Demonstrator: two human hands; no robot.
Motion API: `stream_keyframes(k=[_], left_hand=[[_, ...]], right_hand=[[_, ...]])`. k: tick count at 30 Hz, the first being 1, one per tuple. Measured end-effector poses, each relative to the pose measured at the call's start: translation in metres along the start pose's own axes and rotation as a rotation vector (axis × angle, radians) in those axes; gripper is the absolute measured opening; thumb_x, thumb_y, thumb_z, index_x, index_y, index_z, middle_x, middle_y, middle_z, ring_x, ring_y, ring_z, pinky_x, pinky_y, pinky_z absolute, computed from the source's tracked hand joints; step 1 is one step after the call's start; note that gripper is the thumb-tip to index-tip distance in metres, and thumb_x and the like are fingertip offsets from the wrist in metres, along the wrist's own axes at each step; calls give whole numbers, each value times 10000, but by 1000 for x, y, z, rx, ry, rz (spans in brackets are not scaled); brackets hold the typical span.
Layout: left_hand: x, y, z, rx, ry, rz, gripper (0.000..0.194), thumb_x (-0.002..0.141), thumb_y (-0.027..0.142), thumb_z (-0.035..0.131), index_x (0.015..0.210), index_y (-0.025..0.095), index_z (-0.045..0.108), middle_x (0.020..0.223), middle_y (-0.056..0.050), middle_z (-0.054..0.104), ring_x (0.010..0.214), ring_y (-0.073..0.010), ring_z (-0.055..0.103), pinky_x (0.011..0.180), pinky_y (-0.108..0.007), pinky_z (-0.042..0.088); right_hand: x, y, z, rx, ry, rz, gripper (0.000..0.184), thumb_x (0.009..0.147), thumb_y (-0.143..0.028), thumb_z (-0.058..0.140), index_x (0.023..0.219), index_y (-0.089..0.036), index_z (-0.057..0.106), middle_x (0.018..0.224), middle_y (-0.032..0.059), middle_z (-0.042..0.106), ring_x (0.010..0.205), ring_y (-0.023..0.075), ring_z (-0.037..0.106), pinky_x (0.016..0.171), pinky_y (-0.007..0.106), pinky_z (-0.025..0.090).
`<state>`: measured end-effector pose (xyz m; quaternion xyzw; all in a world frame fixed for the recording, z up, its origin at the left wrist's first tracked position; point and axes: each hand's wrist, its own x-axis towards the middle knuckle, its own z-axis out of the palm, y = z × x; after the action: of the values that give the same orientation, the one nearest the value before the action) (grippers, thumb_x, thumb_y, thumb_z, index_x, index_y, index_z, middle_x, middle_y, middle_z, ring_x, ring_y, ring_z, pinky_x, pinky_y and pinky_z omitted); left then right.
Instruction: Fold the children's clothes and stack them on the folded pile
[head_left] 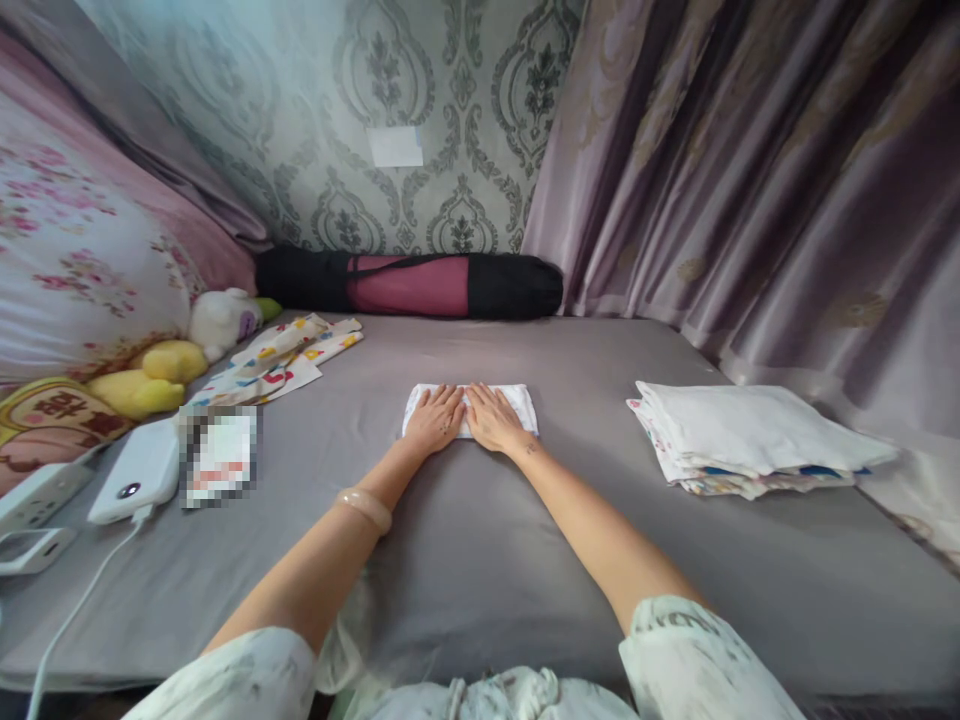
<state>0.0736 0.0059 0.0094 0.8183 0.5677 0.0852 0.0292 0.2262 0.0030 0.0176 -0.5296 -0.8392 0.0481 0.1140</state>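
Note:
A small folded white cloth (517, 398) lies on the grey bed sheet (480, 560) in front of me. My left hand (436, 418) rests flat on its left half, fingers stretched forward. Beside it, my right hand (493, 416) presses flat near the cloth's middle, its fingers also straight. The two hands almost touch at the fingertips and cover much of the cloth. Off to the right sits a stack of folded white cloths (750, 430), with coloured patterned edges showing at its lower layers.
A black and maroon roll bag (409, 285) lies along the wall. At left are a patterned cloth (277, 360), soft toys (221, 320), a white power bank (139, 470) with a cable, a power strip (45, 495) and a blurred packet (221, 455). Curtains (750, 180) hang at right.

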Motion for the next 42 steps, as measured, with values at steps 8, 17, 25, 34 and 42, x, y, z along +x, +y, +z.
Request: stream_keyframes(k=[8,17,25,34,42], left_hand=[[2,-3,6,45,-28,6,543,997,369,184,1493,188,313,1540,-83,341,1434,-265,265,1161,-488,201],[-2,-10,-11,87,18,-28,547,992,397,194,1436,154,402,1512,-132,383,1430,-270,273,1155,-507,192],[-4,-15,-2,50,-10,-55,571,986,422,184,1441,150,395,1518,-142,368,1434,-281,263,1145,-503,211],[-9,-27,-16,-4,-55,-48,590,983,438,207,1465,127,343,1555,-134,291,1458,-269,190,1160,-518,160],[-16,-46,-7,-71,-87,-86,641,971,481,182,1483,115,308,1577,-130,229,1463,-267,174,1165,-490,167]], right_hand=[[0,3,6,31,-1,2,546,972,-288,238,1461,-87,372,1521,114,367,1424,228,274,1174,415,166],[-6,13,-9,-14,-20,111,573,986,-338,238,1473,-49,329,1558,142,274,1449,233,204,1183,415,96],[-11,17,-2,-27,-33,133,573,992,-364,224,1466,-66,345,1541,138,319,1435,232,244,1174,393,130],[-8,31,-14,23,-93,138,599,992,-374,182,1488,-61,300,1567,138,253,1455,239,185,1180,432,98],[-17,51,-9,-7,-108,241,629,982,-384,183,1489,-26,281,1576,143,221,1463,253,145,1176,420,132]])
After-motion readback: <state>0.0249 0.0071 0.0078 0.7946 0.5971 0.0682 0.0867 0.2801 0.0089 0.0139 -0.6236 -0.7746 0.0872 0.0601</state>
